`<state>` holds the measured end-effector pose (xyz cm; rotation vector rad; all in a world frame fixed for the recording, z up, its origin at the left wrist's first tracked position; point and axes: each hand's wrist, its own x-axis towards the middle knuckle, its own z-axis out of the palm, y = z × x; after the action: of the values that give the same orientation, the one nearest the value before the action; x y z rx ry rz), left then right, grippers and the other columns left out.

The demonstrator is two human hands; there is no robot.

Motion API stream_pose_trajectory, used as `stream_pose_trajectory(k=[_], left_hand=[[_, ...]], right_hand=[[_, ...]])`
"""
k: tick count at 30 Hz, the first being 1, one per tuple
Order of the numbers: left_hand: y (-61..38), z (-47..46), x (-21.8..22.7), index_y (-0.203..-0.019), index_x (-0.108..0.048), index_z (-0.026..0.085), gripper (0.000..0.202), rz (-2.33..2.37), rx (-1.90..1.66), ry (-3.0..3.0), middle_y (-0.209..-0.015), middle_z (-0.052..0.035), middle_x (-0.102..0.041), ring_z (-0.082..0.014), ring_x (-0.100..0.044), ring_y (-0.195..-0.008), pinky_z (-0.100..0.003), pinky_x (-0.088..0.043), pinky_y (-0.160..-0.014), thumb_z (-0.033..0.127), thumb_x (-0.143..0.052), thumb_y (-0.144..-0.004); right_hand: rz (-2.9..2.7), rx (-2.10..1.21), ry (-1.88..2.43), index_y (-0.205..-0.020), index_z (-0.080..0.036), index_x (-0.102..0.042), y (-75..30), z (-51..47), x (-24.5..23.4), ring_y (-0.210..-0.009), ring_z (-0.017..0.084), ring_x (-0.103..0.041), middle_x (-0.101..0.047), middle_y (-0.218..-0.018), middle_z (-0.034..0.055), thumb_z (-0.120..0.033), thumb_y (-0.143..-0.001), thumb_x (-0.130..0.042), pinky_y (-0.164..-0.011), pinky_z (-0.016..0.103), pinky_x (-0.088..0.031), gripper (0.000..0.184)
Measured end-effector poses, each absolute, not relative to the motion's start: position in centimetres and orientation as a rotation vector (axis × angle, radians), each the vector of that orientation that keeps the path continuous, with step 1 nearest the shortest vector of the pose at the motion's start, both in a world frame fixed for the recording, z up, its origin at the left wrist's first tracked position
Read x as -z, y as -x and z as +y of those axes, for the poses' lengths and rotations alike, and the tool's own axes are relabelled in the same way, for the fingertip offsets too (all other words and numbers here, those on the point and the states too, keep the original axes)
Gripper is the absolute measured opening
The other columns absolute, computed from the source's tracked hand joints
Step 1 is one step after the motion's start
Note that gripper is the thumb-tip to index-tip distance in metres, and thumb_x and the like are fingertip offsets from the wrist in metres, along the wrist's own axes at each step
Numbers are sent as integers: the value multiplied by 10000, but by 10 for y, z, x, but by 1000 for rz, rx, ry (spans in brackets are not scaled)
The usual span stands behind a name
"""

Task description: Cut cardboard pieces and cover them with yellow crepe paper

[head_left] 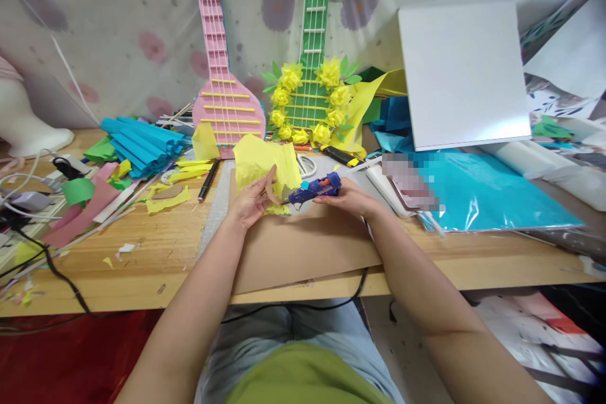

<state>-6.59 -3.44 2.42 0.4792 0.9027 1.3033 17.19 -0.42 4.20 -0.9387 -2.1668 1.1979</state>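
My left hand (250,202) is closed on a crumpled piece of yellow crepe paper (260,164) together with a small curved brown cardboard piece (271,192), held just above the table. My right hand (348,196) grips a blue hot glue gun (315,189), its nozzle pointing left at the cardboard piece in the left hand. Both hands hover over a brown cardboard sheet (303,246) lying on the wooden table (142,265). The glue gun's black cord (331,300) drops over the table's front edge.
Behind stand a pink paper guitar (222,76) and a green one (312,44) ringed with yellow paper flowers. Blue folded paper (142,142), scraps and cables lie at the left. A white board (464,69), a blue sheet (487,192), scissors (307,166) and a black pen (208,180) are nearby.
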Motion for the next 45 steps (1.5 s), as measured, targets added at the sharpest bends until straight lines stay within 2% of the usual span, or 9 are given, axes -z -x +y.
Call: stream_pose_trajectory(k=[7,13,18,25,28,30,34,38,45], left_hand=[[70,-36,-28,-1056,-612,153,237,787,-1325,-453,-779,-5,-670,-58,-588,-556,-147,-505,-512,198,-534,-837],[76,-41,-37,-1124,-577,183,273,573,-1378,-427,-789,1,-653,-51,-582,-597,-128,-495,-551,234,-453,-886],[83,-47,-49,-1114,-573,199,324,395,-1466,-399,-790,4,-636,-37,-552,-596,-128,-486,-590,305,-326,-934],[93,-46,-53,-1107,-573,214,355,361,-1611,-331,-762,20,-638,-37,-558,-585,-149,-497,-667,335,-284,-940],[101,-40,-55,-1114,-571,197,343,391,-1650,-255,-755,20,-661,-38,-597,-625,-157,-502,-714,310,-298,-940],[108,-36,-58,-1080,-590,187,325,431,-1705,-208,-746,18,-674,-42,-628,-688,-166,-497,-771,293,-318,-937],[117,-31,-71,-995,-631,185,280,528,-1781,-227,-727,10,-684,-61,-653,-769,-180,-487,-826,281,-380,-919],[121,-34,-78,-970,-642,178,232,643,-1755,-307,-740,-8,-686,-92,-659,-750,-230,-509,-824,277,-446,-891],[137,-44,-75,-913,-628,133,231,669,-1689,-316,-717,-14,-663,-74,-641,-671,-198,-529,-746,253,-431,-897]], right_hand=[[-2028,-1074,1139,-830,-155,-668,-188,-1,-42,-682,151,-575,-650,-731,22,-475,-634,-664,-642,248,-446,376],[-1599,-843,1560,-745,-118,-646,-203,10,-36,-504,102,-472,-635,-687,68,-579,-676,-556,-471,237,-376,475],[-1535,-589,1842,-941,-121,-646,-201,25,-15,-786,224,-610,-672,-895,130,-559,-666,-579,-663,308,-446,521],[-1743,-464,2028,-1148,-98,-540,-203,24,-17,-1026,280,-568,-606,-1119,177,-513,-739,-532,-803,333,-427,583],[-2011,-233,2098,-1056,-62,-572,-214,17,-33,-1060,321,-530,-581,-1122,223,-518,-676,-605,-823,351,-407,594],[-2160,-150,2127,-910,-103,-607,-219,8,-48,-973,320,-560,-626,-988,199,-536,-656,-617,-763,357,-413,503],[-2378,-500,1956,-669,-188,-554,-206,-12,-71,-616,215,-560,-621,-648,83,-627,-640,-579,-534,294,-362,441],[-2390,-827,1528,-669,-192,-565,-160,-16,-64,-577,148,-534,-638,-683,56,-623,-694,-532,-495,251,-327,433],[-2276,-980,1517,-714,-179,-608,-81,-5,-31,-682,183,-574,-657,-775,72,-547,-645,-631,-565,257,-366,375]])
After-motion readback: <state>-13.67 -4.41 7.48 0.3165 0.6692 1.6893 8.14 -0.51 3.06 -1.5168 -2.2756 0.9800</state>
